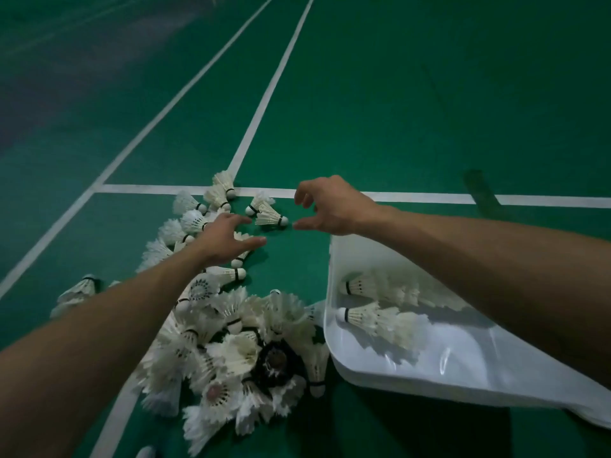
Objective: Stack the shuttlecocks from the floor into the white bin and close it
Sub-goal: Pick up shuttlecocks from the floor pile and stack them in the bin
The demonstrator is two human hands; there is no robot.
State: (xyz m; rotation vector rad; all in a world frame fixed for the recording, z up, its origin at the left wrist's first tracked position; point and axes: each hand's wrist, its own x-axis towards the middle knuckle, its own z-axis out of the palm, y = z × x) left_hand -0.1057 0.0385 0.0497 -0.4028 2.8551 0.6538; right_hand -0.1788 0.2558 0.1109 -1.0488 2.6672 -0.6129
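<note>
On the green court floor, the loose shuttlecocks lie in a ragged heap just beside the near-left corner of the white bin, with a looser trail of them running away from the heap towards the white court line that crosses the floor. In the dim light the feathers in the heap blur together, so single ones are hard to separate. Among them is a dark round thing that may be a black shuttlecock, though I cannot tell.

The bin stands open at the right. Inside, along its left wall, two rows of nested shuttlecocks lie on their sides with the cork tips towards that wall. The right forearm hides where the rows end, and the bin's right side is cut off by the frame edge.

Both hands reach out over the floor beyond the bin's far-left corner. One shuttlecock lies on its side between them, cork towards the right hand. That hand holds nothing; its thumb and curved fingers are spread apart, the thumb tip just beside the cork. The left hand is also empty, its fingers stretched straight just short of the feathered end, and it covers part of the trail beneath it.

A small pale shape at the bottom frame edge is cut off and cannot be made out.
</note>
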